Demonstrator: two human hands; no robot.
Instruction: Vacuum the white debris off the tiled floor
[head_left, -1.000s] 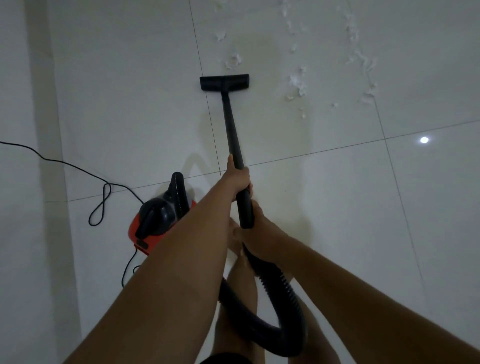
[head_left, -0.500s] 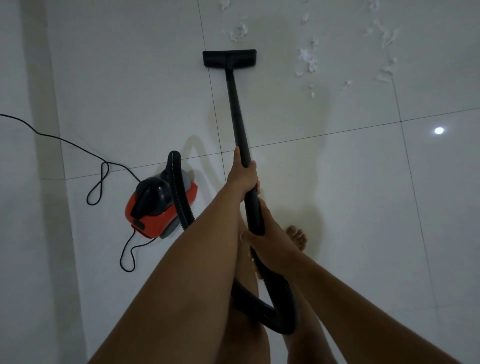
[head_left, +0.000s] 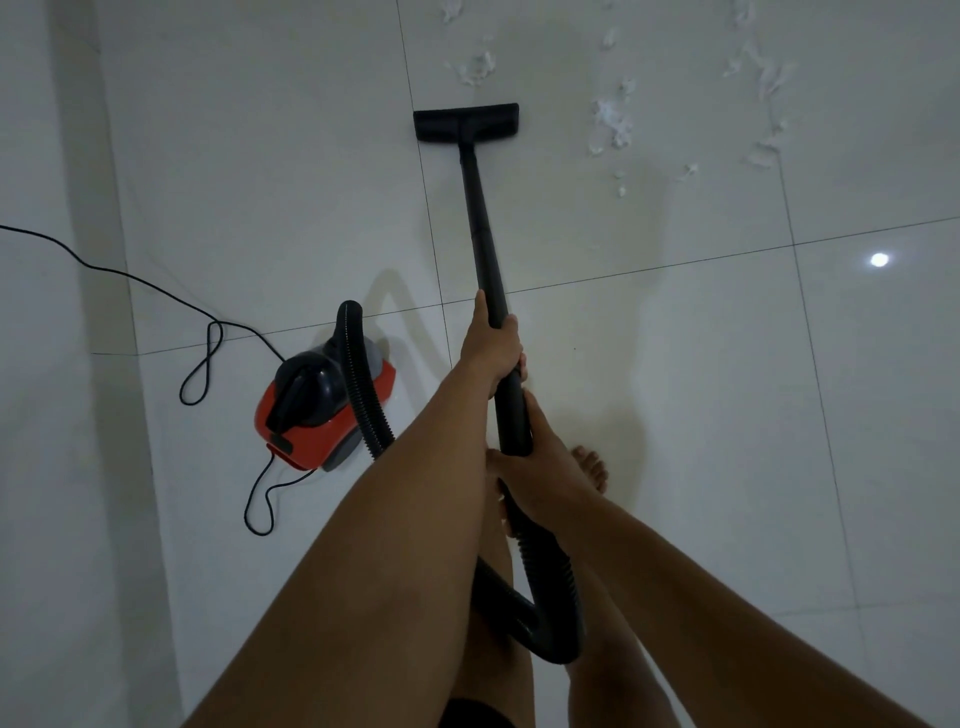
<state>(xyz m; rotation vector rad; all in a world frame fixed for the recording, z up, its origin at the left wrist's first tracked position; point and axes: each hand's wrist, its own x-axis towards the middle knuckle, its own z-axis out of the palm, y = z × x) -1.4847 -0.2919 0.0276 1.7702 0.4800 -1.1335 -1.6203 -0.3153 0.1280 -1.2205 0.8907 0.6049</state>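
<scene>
Pale tiled floor (head_left: 675, 415) is filling my view. I am gripping the black wand (head_left: 483, 223) two-handed: left hand (head_left: 491, 348) curling round it higher up, right hand (head_left: 535, 467) clasping its lower end. The nozzle (head_left: 466, 122) is resting on the tile, with white debris (head_left: 613, 122) lying just beyond and to its right. The red canister (head_left: 317, 415) is sitting at left.

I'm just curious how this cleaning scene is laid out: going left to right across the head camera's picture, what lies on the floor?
Looped black power cord → red and black vacuum canister → flat black floor nozzle → biggest clump of white debris → round bright light reflection on the tile.
</scene>
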